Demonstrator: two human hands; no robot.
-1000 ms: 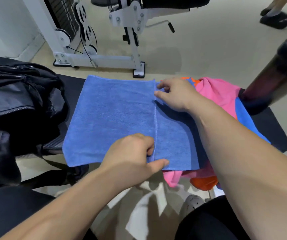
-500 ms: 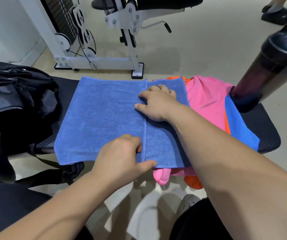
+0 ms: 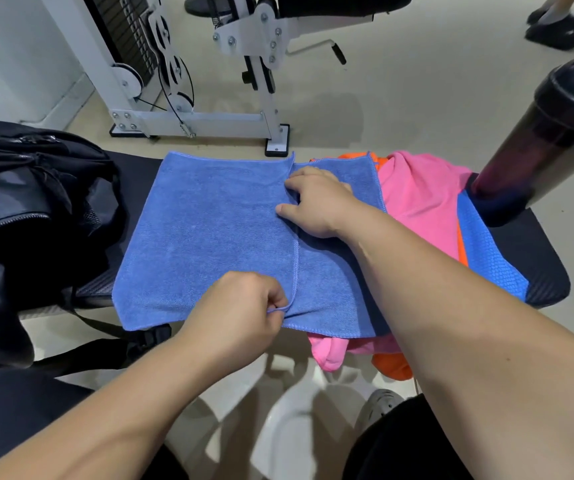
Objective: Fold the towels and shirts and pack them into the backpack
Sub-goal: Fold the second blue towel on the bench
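A blue towel lies flat on the black bench, its upper layer folded over so that a hemmed edge runs down the middle. My left hand pinches the near end of that edge. My right hand rests on the far part of the same edge, fingers curled onto the cloth. Under the towel's right side lie a pink shirt, an orange garment and a lighter blue mesh shirt. The black backpack sits at the left end of the bench.
A dark shaker bottle stands at the bench's far right. A white gym machine frame stands on the floor beyond the bench. Someone's black shoes are at the top right. My knees and a shoe are below the bench.
My right hand slid from the far corner of the fold toward me along the hemmed edge. My left hand has closed into a pinch on the near end of that edge.
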